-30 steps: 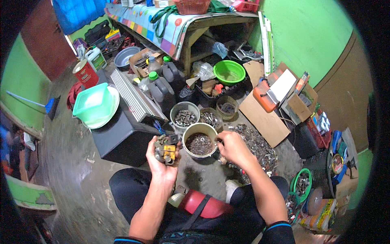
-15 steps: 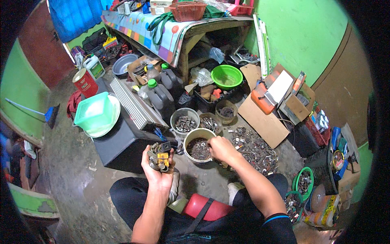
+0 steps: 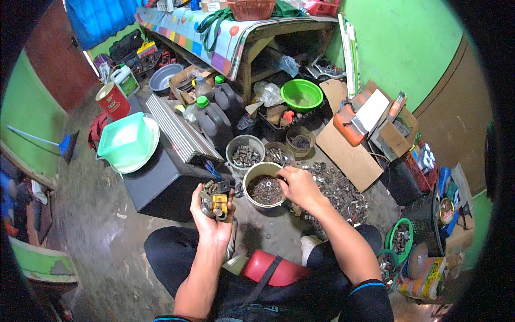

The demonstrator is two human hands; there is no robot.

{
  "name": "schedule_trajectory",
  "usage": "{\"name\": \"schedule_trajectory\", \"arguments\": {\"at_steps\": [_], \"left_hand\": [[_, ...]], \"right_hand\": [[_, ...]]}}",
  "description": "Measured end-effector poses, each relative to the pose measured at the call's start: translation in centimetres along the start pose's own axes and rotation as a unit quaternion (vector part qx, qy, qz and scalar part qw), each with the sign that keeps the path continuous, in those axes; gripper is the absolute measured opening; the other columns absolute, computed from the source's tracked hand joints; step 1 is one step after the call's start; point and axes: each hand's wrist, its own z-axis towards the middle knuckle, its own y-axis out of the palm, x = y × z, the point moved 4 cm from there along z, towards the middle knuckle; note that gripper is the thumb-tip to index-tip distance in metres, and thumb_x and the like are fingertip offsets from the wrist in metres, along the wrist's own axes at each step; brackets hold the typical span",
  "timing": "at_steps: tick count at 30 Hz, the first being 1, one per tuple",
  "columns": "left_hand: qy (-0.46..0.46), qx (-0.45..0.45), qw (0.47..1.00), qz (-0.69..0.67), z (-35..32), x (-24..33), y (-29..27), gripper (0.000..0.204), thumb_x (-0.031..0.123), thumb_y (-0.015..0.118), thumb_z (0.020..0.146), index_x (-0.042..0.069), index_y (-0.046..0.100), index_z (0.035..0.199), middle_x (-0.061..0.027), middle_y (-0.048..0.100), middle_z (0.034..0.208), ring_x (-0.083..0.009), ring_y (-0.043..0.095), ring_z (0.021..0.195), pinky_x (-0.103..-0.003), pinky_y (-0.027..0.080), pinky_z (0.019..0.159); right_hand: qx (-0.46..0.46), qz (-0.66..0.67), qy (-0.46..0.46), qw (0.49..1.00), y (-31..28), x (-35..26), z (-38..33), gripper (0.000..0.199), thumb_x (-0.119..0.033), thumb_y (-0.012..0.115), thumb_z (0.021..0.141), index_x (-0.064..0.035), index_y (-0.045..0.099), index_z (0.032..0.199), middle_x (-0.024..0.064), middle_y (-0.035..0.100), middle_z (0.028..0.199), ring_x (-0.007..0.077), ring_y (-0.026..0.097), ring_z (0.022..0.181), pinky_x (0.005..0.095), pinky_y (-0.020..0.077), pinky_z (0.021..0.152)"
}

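Note:
My left hand is cupped palm up around a handful of metal parts, a yellow piece and a dark block among them. To its right stands a cream bucket with small dark screws and bits lying low inside, a pale ring-like piece on top. My right hand is at the bucket's right rim, fingers curled with the tips just over the opening. Whatever they pinch is hidden. Beyond the bucket, a grey tub and another container hold metal parts.
Loose hardware is heaped on the floor to the right, beside flat cardboard. A black box with green trays stands left. Dark jugs and a green basin are farther back. A red cylinder lies between my legs.
My right hand has moved up and slightly away along the bucket's rim, its fingertips higher than before. A pale ring-like piece now shows inside the bucket. The left hand keeps its handful.

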Motion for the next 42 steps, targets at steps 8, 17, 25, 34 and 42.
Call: {"name": "schedule_trajectory", "arguments": {"at_steps": [8,17,25,34,42], "left_hand": [[0.015,-0.026,0.998,0.062,0.2,-1.0,0.2,0.035,0.046,0.056,0.091,0.012,0.058,0.099,-0.0046,0.064,0.087,-0.0230,0.066,0.076,-0.032,0.051,0.055],[0.100,0.000,0.991,0.091,-0.7,-1.9,0.6,0.024,0.028,0.060,0.094,0.005,0.059,0.101,-0.0080,0.067,0.088,-0.0177,0.065,0.071,-0.032,0.054,0.063],[0.142,-0.018,0.982,0.124,-0.4,-2.4,0.5,0.018,0.022,0.060,0.096,0.005,0.061,0.093,-0.0028,0.066,0.084,-0.0099,0.062,0.070,-0.027,0.049,0.061],[0.200,0.020,0.973,0.114,0.1,-0.4,0.6,0.020,0.024,0.059,0.096,0.004,0.061,0.099,-0.0062,0.067,0.088,-0.0125,0.064,0.073,-0.030,0.052,0.064],[0.089,-0.017,0.992,0.091,-0.9,-1.2,0.9,0.027,0.033,0.056,0.095,0.008,0.060,0.104,-0.0066,0.067,0.091,-0.0180,0.067,0.075,-0.033,0.056,0.063]], "right_hand": [[0.146,0.071,-0.133,0.978,-3.6,-4.9,-1.9,0.014,-0.008,0.070,0.076,-0.0061,0.066,0.090,0.0109,0.067,0.083,0.0293,0.067,0.073,0.0378,0.0551,0.064],[0.116,0.185,-0.252,0.943,-4.0,-10.7,-3.8,0.032,-0.011,0.080,0.071,0.0002,0.067,0.097,0.0132,0.067,0.091,0.0276,0.067,0.079,0.0343,0.0551,0.069],[0.082,0.200,-0.240,0.946,-3.3,-10.7,-3.5,0.028,-0.011,0.078,0.072,-0.0012,0.067,0.096,0.0120,0.065,0.092,0.0283,0.065,0.082,0.0363,0.0539,0.071],[0.202,0.184,-0.242,0.931,-6.4,-11.4,-4.3,0.023,0.004,0.077,0.065,-0.0012,0.070,0.087,0.0126,0.067,0.085,0.0242,0.065,0.069,0.0320,0.0528,0.062],[0.036,0.422,0.074,0.903,-2.6,-5.6,-2.3,0.022,0.001,0.069,0.082,-0.0006,0.070,0.104,0.0082,0.070,0.100,0.0149,0.067,0.086,0.0296,0.0562,0.078]]}}
